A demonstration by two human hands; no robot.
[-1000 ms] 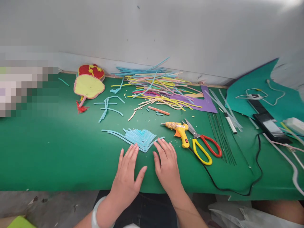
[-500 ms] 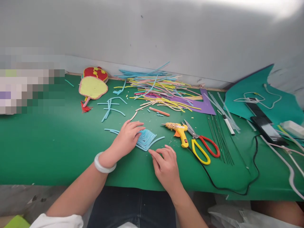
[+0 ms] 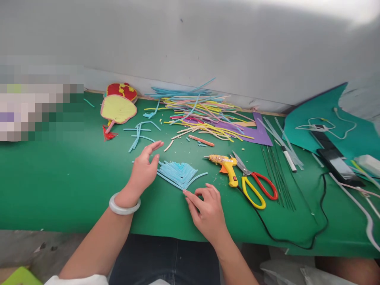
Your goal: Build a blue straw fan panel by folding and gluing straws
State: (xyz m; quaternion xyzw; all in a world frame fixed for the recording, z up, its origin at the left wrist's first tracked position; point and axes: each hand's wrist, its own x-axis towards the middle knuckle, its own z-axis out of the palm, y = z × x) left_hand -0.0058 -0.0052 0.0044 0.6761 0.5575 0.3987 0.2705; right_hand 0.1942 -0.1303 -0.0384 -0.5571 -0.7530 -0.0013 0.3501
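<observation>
A light-blue V-shaped piece [image 3: 178, 173], made of fuzzy sticks laid side by side, lies flat on the green table. Its point faces me, and loose stick ends stretch out on both sides. My left hand [image 3: 142, 174] hovers at its left edge with the fingers outstretched and nothing in them; a white bangle [image 3: 124, 204] circles that wrist. At the lower point of the piece, my right hand [image 3: 208, 209] rests its index fingertip on or right beside the corner. The thumb sits a little apart from that finger, and the other fingers are loosely bent.
Right of the piece lie a yellow glue gun [image 3: 227, 166] and scissors [image 3: 252, 180], with a black cord [image 3: 267, 231] curving below. A pile of coloured fuzzy sticks [image 3: 202, 111] is behind. Finished fan shapes [image 3: 118, 109], green wires [image 3: 276, 178] and a phone [image 3: 338, 166] lie around.
My left hand has lifted off the blue piece and moved left, its fingers straightening and uncovering the piece. My right hand has stayed at the lower corner.
</observation>
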